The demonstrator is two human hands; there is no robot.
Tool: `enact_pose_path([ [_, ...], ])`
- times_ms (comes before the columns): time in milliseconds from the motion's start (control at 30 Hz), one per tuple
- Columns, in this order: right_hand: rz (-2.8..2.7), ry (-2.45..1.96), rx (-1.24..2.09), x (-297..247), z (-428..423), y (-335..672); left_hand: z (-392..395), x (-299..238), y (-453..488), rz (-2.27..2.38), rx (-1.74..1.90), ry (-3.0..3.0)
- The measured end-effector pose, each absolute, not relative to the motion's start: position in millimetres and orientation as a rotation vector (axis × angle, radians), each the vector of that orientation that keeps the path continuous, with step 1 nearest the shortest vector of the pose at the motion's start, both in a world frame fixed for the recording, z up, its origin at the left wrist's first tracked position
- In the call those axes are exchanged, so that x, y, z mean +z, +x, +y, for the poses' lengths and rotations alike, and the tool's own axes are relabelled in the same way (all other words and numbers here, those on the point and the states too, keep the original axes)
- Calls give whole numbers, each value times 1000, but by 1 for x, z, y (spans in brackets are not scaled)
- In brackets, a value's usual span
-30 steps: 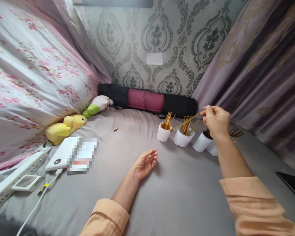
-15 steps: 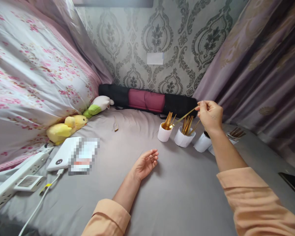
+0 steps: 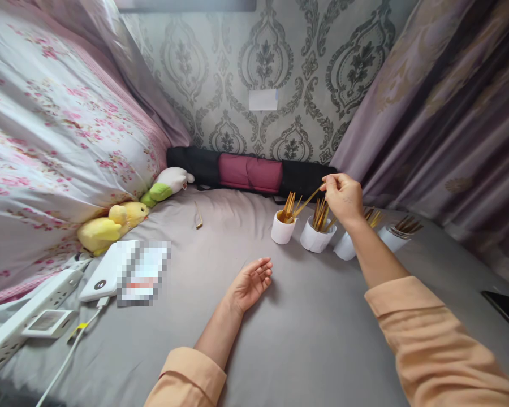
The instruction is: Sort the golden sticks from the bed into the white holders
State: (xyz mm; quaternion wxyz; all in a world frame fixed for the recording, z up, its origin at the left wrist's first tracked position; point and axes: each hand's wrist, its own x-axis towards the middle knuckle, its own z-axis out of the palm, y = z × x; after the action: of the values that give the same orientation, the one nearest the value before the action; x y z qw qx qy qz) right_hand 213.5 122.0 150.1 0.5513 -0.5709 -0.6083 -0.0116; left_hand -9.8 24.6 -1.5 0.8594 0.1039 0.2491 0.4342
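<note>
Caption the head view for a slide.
Right hand holds a thin stick at the leftmost white cup; left hand lies open.

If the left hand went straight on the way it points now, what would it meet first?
The left hand would probably meet the leftmost white cup first, though depth is hard to judge.

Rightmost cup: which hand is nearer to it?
Right. The right hand is raised to the left of the rightmost cup, pinching a stick; the left hand rests on the sheet, much farther left and closer to the camera.
</note>
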Motion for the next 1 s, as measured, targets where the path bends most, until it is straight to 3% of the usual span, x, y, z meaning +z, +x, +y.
enact_pose_path([
  [1000,-1705,-1514,177,118,146,192,27,-4,-9,513,913,197],
])
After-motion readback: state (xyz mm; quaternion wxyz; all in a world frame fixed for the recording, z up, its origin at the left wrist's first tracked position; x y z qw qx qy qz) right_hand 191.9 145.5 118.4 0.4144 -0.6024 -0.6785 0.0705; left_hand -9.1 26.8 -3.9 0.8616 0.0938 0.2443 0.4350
